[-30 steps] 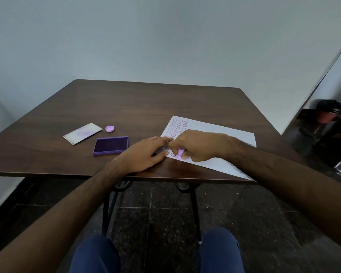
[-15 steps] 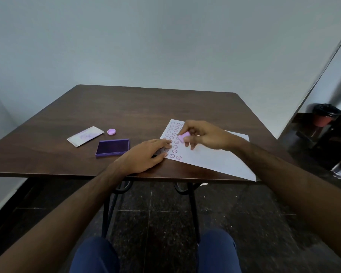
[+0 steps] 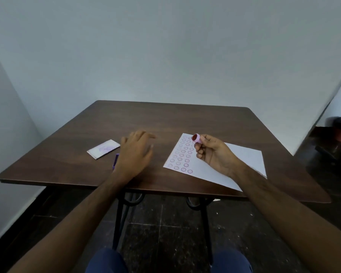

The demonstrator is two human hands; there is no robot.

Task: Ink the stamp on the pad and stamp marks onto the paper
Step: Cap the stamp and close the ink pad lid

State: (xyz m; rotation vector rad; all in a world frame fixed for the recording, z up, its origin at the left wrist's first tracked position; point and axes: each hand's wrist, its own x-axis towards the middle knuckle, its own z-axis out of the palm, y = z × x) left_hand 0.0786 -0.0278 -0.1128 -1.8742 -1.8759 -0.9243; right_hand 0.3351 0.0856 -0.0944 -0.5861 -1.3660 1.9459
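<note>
Pink and small, the stamp (image 3: 196,138) sits pinched in my right hand (image 3: 213,154), raised above the paper (image 3: 234,166) with its dark inked face turned toward my left. My left hand (image 3: 135,152) hovers with fingers spread loose, holding nothing, covering most of the purple ink pad (image 3: 116,161) on the wooden table (image 3: 146,119).

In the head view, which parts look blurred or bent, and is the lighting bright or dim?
Head view: dim, even light with no glare; the left hand is smeared by motion; the right hand and stamp are fairly sharp; the wide lens bends the table edges and the wall corner at right.
</note>
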